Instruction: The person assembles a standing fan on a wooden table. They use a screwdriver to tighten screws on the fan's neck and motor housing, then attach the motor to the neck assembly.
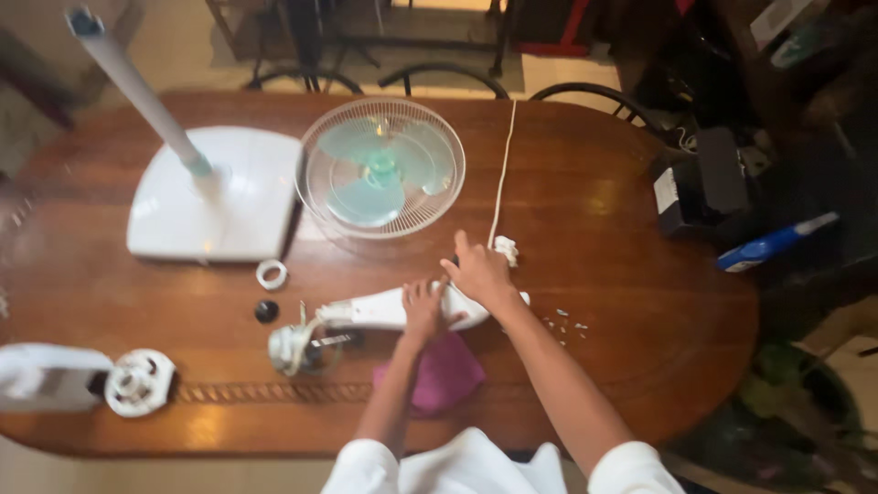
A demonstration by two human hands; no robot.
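Note:
A white fan neck housing (370, 311) lies on its side on the wooden table (604, 210), with a bare motor (293, 348) at its left end. My left hand (422, 309) rests on top of the housing, fingers bent over it. My right hand (479, 272) grips the housing's right end, one finger pointing up. A white power cord (502, 165) runs from there toward the far edge. A purple cloth (442, 373) lies just below my left hand.
A round fan cage with green blades (382, 166) lies flat beside the white fan base and pole (215, 197). A white ring (272, 273), a black knob (266, 311), a white round part (139, 382), small screws (562, 323), a black box (700, 183) and a blue spray bottle (773, 242) lie around.

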